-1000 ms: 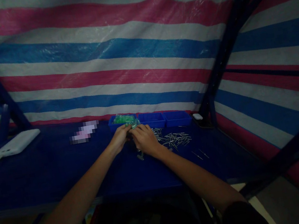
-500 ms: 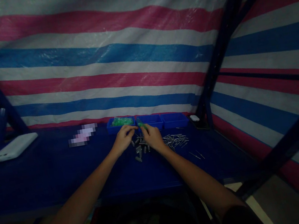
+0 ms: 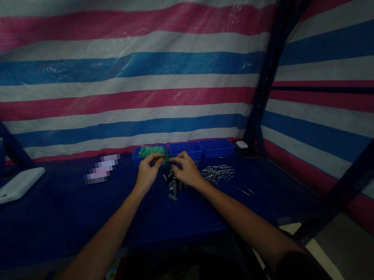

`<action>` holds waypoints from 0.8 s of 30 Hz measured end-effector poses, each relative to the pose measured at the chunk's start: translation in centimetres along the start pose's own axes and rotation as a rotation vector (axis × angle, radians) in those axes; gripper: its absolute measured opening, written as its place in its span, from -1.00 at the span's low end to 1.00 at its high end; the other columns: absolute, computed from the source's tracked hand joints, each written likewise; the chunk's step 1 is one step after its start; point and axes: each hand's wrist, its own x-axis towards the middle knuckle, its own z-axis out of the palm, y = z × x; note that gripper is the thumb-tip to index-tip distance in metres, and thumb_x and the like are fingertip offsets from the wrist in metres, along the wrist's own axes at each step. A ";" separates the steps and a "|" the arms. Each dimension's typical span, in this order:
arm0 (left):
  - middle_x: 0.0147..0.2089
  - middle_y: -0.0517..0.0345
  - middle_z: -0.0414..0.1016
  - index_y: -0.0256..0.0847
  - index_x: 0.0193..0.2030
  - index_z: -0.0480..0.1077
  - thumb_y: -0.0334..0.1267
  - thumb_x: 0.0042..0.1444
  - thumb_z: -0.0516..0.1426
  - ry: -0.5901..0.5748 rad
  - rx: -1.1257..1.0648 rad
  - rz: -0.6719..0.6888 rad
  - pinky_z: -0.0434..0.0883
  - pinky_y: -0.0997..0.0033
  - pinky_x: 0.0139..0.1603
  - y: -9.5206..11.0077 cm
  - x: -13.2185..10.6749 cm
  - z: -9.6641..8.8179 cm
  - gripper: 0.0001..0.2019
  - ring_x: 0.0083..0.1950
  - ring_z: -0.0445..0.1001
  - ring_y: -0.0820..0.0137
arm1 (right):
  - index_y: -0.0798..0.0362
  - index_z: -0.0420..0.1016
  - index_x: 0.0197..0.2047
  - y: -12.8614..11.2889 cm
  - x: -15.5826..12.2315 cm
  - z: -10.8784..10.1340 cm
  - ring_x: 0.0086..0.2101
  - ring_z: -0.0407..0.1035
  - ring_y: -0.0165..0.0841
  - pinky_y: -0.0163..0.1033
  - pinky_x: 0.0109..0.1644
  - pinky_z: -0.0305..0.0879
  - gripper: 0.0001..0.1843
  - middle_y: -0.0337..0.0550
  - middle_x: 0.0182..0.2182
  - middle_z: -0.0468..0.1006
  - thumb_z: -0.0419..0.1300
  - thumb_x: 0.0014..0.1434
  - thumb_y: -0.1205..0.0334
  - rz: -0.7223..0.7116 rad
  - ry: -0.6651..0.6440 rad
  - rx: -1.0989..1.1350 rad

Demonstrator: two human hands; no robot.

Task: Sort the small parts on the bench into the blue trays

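Both my hands meet over a dark blue table [image 3: 61,223]. My left hand [image 3: 147,171] and my right hand [image 3: 186,169] are closed in pinches, fingertips almost touching, with a small green piece [image 3: 166,158] between them. Under them lies a heap of small grey cylinders [image 3: 173,187]. Right of my right hand is a scatter of thin metal pins [image 3: 218,173]. Behind the hands stand three blue trays; the left tray [image 3: 136,154] holds green pieces [image 3: 148,150], beside the middle tray [image 3: 185,148] and the right tray [image 3: 217,147].
A white power bank [image 3: 15,186] with a cable lies at the table's far left. A blurred pink-white item [image 3: 101,168] sits left of the trays. A small white object [image 3: 242,144] rests by a dark blue frame post [image 3: 263,84]. A striped tarp [image 3: 125,73] walls the back.
My hands parted half a second ago, the right one holding a green piece, and have since come back together over the grey cylinders. The camera view shifted slightly.
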 end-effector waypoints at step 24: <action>-0.45 0.14 0.41 -0.32 -0.39 0.39 -0.16 -0.16 0.19 -0.192 -0.210 -0.416 0.17 0.56 -0.55 1.1 0.2 -0.1 -0.75 -0.51 0.32 0.51 | -0.03 0.43 -0.08 0.2 -0.4 -0.7 0.01 0.21 -0.36 -0.24 0.06 0.19 -0.64 -0.10 0.04 0.27 0.00 0.10 0.43 -0.241 -0.011 -0.178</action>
